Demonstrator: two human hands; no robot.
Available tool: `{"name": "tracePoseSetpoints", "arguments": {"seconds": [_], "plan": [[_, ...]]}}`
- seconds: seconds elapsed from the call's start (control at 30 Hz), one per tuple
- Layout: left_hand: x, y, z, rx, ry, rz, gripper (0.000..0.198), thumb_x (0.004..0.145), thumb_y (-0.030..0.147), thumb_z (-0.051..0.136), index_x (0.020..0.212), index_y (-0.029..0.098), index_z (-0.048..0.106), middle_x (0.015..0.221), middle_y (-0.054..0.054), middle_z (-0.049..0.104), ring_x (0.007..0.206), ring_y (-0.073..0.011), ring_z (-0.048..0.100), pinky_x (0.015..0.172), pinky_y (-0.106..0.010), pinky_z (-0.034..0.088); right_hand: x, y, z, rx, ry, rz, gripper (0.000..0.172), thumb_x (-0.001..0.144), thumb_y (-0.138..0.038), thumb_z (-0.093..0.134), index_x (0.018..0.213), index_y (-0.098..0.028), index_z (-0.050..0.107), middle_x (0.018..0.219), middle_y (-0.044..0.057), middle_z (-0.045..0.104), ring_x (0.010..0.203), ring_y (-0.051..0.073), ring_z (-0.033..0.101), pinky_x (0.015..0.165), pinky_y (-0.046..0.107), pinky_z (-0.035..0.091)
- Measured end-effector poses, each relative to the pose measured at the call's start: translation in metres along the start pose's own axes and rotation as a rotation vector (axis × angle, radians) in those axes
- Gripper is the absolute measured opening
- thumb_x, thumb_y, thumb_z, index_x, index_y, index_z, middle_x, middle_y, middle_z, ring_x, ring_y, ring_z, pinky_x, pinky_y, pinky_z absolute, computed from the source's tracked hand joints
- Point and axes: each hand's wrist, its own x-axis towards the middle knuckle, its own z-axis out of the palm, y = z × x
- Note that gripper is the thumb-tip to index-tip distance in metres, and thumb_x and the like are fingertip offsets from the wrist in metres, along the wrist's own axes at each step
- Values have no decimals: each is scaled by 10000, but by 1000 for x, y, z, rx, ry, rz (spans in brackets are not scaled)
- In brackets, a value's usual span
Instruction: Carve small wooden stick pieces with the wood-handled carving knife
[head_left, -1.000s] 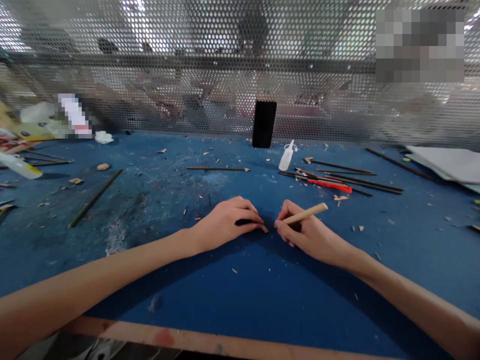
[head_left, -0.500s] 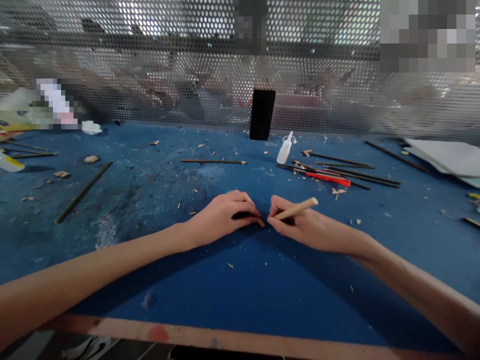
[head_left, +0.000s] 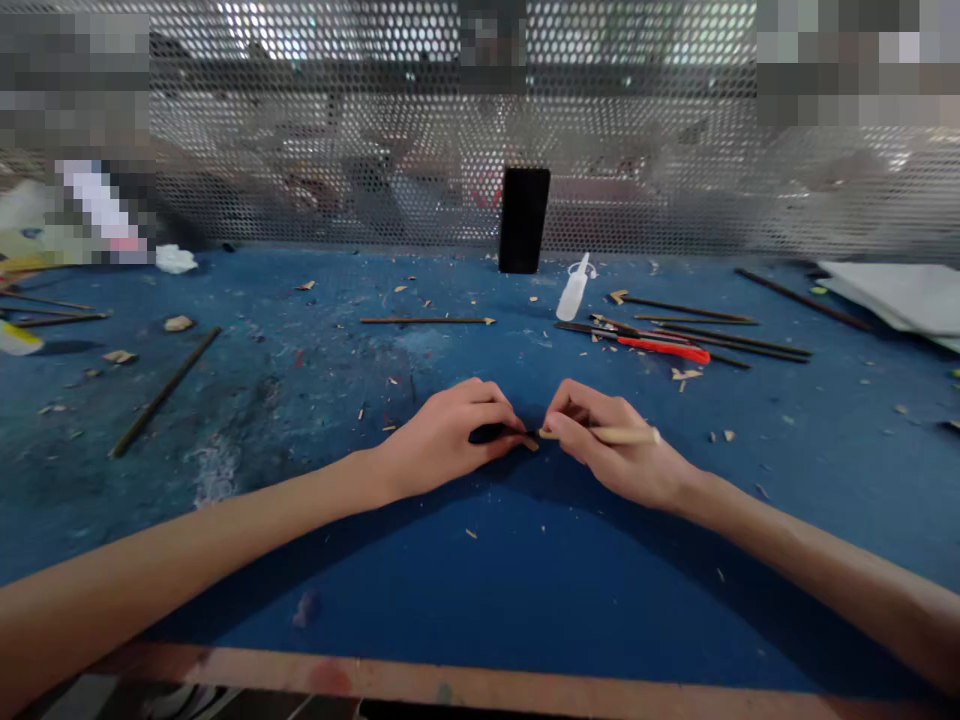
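In the head view, my left hand (head_left: pixel 469 435) rests on the blue tabletop, its thumb and fingers closed on a small flat wood piece (head_left: pixel 532 443). Most of that piece is hidden under the fingertips. Facing it, my right hand (head_left: pixel 619 440) grips a pale, pencil-like wooden stick (head_left: pixel 626 436) as one holds a pen. The stick lies low and nearly level, its narrow end close to the wood piece. Whether the two touch I cannot tell.
Behind the hands lie a thin pointed stick (head_left: pixel 427 321), a red-handled cutter (head_left: pixel 664 348) and several dark sticks (head_left: pixel 735 342). A white squeeze bottle (head_left: pixel 574 290) and a black phone (head_left: pixel 523 220) stand near the perforated metal screen (head_left: pixel 337 160). Wood chips litter the blue tabletop (head_left: pixel 480 590).
My right hand has turned the wooden stick from slanting upward to nearly level, its narrow end now showing beside the wood piece. My left hand stays in about the same place.
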Motion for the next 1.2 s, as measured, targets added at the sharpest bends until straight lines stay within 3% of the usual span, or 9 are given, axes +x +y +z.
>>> {"name": "tracePoseSetpoints", "arguments": {"seconds": [0.1, 0.3, 0.47, 0.8, 1.2], "plan": [[0, 3, -1, -21, 13, -25, 116, 942, 199, 670, 1019, 180, 754, 995, -45, 694, 952, -165, 636, 871, -295, 503, -4, 3, 0, 18, 26, 24, 295, 1054, -399, 445, 833, -218, 518, 614, -51, 531, 520, 100, 430, 504, 261, 329], [-1, 2, -2, -55, 20, -85, 94, 918, 228, 696, 972, 188, 760, 911, -24, 663, 883, -153, 612, 821, -288, 482, -4, 9, 4, 100, 210, 53, 442, 1011, -493, 536, 692, -215, 412, 614, -45, 477, 554, 92, 409, 501, 249, 334], [0, 1, -3, -81, 6, -123, 94, 898, 245, 725, 958, 189, 770, 868, -12, 643, 850, -143, 607, 780, -272, 465, 1, 6, 8, 222, 105, 108, 428, 1046, -548, 418, 784, -222, 505, 530, -67, 487, 456, 76, 439, 437, 225, 351], [0, 2, -4, -80, 5, -128, 92, 884, 252, 747, 928, 178, 777, 819, -7, 647, 803, -134, 600, 746, -259, 449, 7, 1, 12, 250, 164, 132, 435, 1005, -517, 548, 723, -222, 397, 480, -84, 542, 360, 45, 454, 381, 183, 333], [2, 1, -4, -85, -10, -132, 89, 886, 264, 750, 913, 182, 772, 798, 2, 638, 790, -128, 586, 731, -254, 431, 6, -1, 13, 199, 182, 166, 474, 1000, -553, 527, 697, -226, 367, 440, -84, 478, 334, 52, 413, 345, 187, 291]]}}
